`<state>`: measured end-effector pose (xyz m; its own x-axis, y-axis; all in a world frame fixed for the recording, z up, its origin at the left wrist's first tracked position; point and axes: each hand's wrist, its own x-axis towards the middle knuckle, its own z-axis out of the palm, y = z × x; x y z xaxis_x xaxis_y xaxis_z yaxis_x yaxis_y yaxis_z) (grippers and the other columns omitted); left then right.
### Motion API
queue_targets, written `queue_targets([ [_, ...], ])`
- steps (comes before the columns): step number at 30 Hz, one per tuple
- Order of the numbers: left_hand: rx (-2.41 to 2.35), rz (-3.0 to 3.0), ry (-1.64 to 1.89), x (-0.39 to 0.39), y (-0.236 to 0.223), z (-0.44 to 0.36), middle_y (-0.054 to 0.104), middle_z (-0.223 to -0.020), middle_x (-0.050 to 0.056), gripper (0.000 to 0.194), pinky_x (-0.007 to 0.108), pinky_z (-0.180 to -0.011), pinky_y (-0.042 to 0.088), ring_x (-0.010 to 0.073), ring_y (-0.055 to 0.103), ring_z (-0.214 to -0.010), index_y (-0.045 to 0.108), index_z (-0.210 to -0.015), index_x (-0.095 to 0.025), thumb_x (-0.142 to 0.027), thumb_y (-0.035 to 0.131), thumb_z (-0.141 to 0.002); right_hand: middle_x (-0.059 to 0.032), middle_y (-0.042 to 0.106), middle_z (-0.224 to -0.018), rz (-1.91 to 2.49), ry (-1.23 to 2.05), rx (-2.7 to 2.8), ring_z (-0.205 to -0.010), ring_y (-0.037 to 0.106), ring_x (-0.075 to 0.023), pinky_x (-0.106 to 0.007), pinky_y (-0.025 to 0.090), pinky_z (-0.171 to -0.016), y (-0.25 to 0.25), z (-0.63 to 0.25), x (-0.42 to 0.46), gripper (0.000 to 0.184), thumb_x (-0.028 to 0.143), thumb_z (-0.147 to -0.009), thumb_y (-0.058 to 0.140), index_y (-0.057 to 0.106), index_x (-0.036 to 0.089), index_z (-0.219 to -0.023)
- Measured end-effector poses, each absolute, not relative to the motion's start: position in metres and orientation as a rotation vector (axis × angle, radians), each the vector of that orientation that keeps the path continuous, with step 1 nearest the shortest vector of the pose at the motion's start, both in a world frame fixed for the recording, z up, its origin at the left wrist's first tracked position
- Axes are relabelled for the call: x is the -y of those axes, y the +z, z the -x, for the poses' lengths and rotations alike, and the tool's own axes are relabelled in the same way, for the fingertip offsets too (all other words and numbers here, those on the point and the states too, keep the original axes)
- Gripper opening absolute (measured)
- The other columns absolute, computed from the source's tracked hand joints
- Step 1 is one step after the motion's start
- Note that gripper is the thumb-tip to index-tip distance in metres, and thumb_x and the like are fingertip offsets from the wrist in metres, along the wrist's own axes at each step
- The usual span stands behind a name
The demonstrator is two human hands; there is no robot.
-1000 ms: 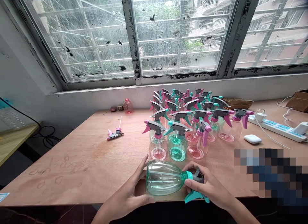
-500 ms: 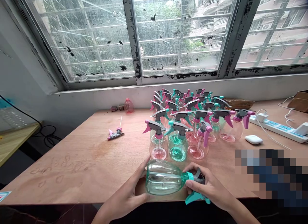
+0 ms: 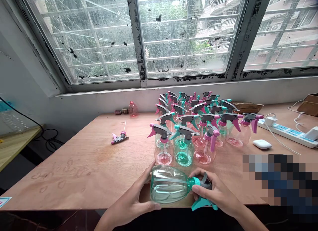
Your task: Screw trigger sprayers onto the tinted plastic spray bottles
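Note:
A clear green spray bottle [image 3: 170, 184] lies sideways between my hands at the table's front edge, its base to the left. My left hand [image 3: 136, 194] is round the base end, fingers at the far side and thumb along the near side. Pinched at the neck collar and grey-and-teal trigger head is my right hand [image 3: 213, 191]; the teal nozzle part points down toward me. A thin tube shows inside the bottle. Just beyond it stand upright spray bottles, a pink one [image 3: 164, 155], a green one [image 3: 184, 155] and another pink one [image 3: 205, 155].
More spray bottles crowd behind these toward the window wall. A loose pink-and-grey spray head [image 3: 120, 138] lies on the table [image 3: 81, 171] at left. Farther back is a headless pink bottle [image 3: 133, 109]. At right are a white case [image 3: 262, 144] and a power strip [image 3: 288, 131].
My left thumb has slid slightly to the right along the bottle's near side. The bottle's base end has dipped a little toward me. My right hand keeps its grip.

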<state>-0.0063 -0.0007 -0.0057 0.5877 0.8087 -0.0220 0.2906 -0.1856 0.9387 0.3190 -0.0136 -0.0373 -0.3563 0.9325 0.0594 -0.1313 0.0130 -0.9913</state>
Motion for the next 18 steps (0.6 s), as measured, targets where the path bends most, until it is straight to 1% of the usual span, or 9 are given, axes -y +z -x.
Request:
queue_targets([
  [3, -0.860, -1.756, 0.625, 0.0010, -0.0075, 0.0069, 0.020, -0.178, 0.001, 0.099, 0.050, -0.132, 0.027, 0.0307, 0.027, -0.161, 0.008, -0.167, -0.041, -0.016, 0.070, -0.094, -0.0016, 0.074, -0.075, 0.880, 1.514, 1.391, -0.072, 0.069, -0.0210, -0.028, 0.056, -0.066, -0.0387, -0.3199, 0.0131, 0.036, 0.048, -0.093, 0.084, 0.068, 0.018, -0.107],
  [6, -0.845, -1.757, 0.627, 0.0007, -0.0092, 0.0068, 0.021, -0.178, 0.004, 0.097, 0.050, -0.131, 0.029, 0.0316, 0.030, -0.160, 0.005, -0.167, -0.040, -0.017, 0.067, -0.096, -0.0017, 0.074, -0.075, 0.880, 1.503, 1.411, -0.071, 0.068, -0.0201, -0.027, 0.055, -0.066, -0.0404, -0.3208, 0.0127, 0.035, 0.047, -0.095, 0.083, 0.067, 0.018, -0.107],
  [9, -0.903, -1.776, 0.611, 0.0002, -0.0080, 0.0058, 0.017, -0.179, 0.004, 0.100, 0.052, -0.133, 0.023, 0.0339, 0.023, -0.162, 0.004, -0.168, -0.038, -0.023, 0.071, -0.095, -0.0022, 0.074, -0.075, 0.888, 1.488, 1.419, -0.071, 0.067, -0.0203, -0.028, 0.055, -0.066, -0.0405, -0.3211, 0.0128, 0.035, 0.047, -0.095, 0.083, 0.067, 0.018, -0.107],
  [11, -0.937, -1.780, 0.587, 0.0003, -0.0055, 0.0050, 0.015, -0.179, 0.002, 0.107, 0.053, -0.134, 0.018, 0.0359, 0.016, -0.163, 0.005, -0.168, -0.037, -0.028, 0.079, -0.090, -0.0025, 0.074, -0.076, 0.891, 1.487, 1.414, -0.072, 0.068, -0.0213, -0.029, 0.056, -0.067, -0.0397, -0.3209, 0.0131, 0.035, 0.047, -0.095, 0.083, 0.067, 0.018, -0.107],
  [13, -0.945, -1.778, 0.567, 0.0003, -0.0029, 0.0045, 0.015, -0.179, 0.002, 0.113, 0.053, -0.135, 0.015, 0.0374, 0.013, -0.164, 0.006, -0.168, -0.037, -0.033, 0.084, -0.086, -0.0024, 0.074, -0.077, 0.888, 1.491, 1.401, -0.073, 0.069, -0.0219, -0.030, 0.058, -0.068, -0.0388, -0.3205, 0.0135, 0.035, 0.047, -0.094, 0.084, 0.068, 0.019, -0.107],
  [16, -0.935, -1.783, 0.563, 0.0002, -0.0018, 0.0051, 0.015, -0.179, 0.002, 0.109, 0.051, -0.135, 0.016, 0.0354, 0.014, -0.164, 0.006, -0.168, -0.037, -0.036, 0.081, -0.089, -0.0013, 0.073, -0.077, 0.879, 1.492, 1.387, -0.074, 0.070, -0.0210, -0.029, 0.058, -0.068, -0.0376, -0.3202, 0.0138, 0.034, 0.046, -0.093, 0.085, 0.068, 0.019, -0.106],
  [18, -0.920, -1.791, 0.570, -0.0001, -0.0033, 0.0061, 0.014, -0.179, 0.002, 0.105, 0.051, -0.134, 0.018, 0.0339, 0.016, -0.164, 0.005, -0.168, -0.038, -0.034, 0.078, -0.092, -0.0004, 0.073, -0.077, 0.874, 1.489, 1.383, -0.073, 0.070, -0.0202, -0.027, 0.058, -0.068, -0.0368, -0.3202, 0.0140, 0.033, 0.045, -0.093, 0.085, 0.068, 0.019, -0.106],
])
